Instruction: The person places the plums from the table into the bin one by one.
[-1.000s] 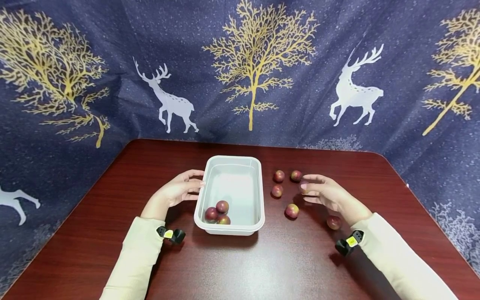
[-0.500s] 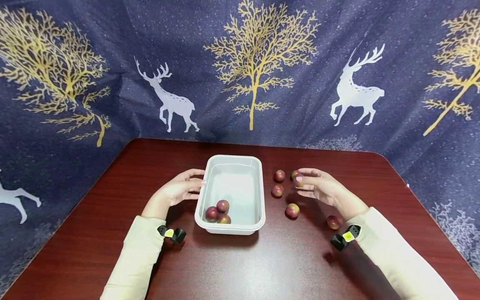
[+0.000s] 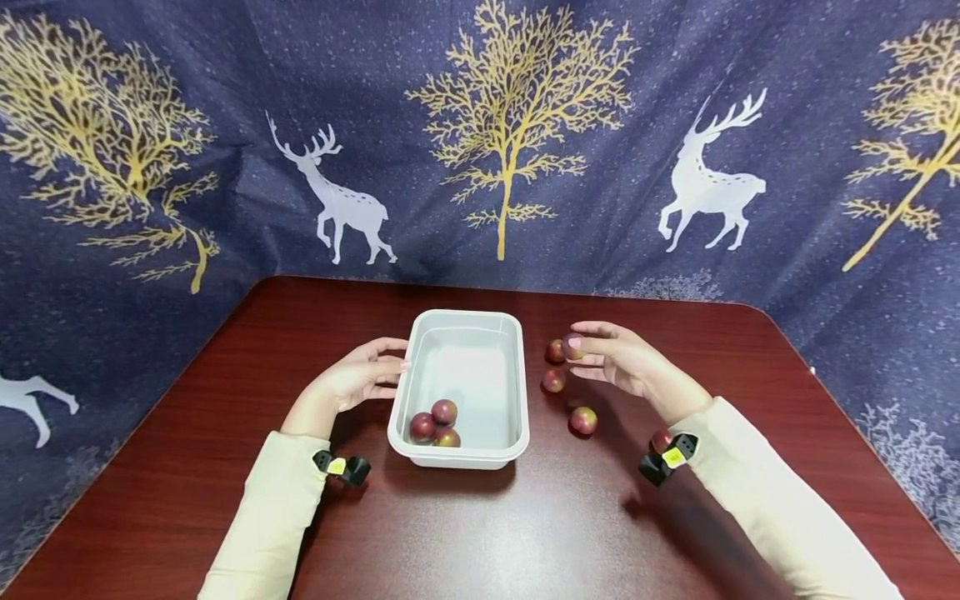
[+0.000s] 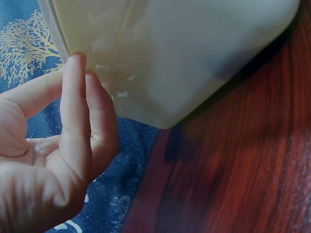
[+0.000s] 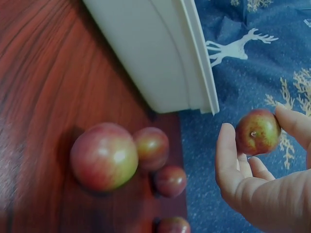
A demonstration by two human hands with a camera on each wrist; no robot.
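Observation:
A plum (image 3: 573, 347) is pinched between the thumb and fingers of my right hand (image 3: 630, 367), raised right of the white plastic container (image 3: 521, 375). The right wrist view shows this red-and-yellow fruit with its stem end turned to the camera. My left hand (image 3: 360, 377) holds the container's left rim, its thumb over the edge and its fingers along the outer wall. Three plums (image 3: 445, 412) lie together in the container's near left corner. Beside the container's right side, several more plums (image 3: 582, 421) rest on the table.
One plum (image 3: 661, 440) sits partly hidden behind the right wrist camera (image 3: 663, 461). The right wrist view shows another plum (image 5: 173, 225) at its bottom edge. Dark red wood makes up the table (image 3: 480, 533), and a blue cloth (image 3: 480, 167) with deer and trees hangs behind it.
My right hand has moved left and a little farther back with its plum, toward the container. The left hand and the container have stayed in place.

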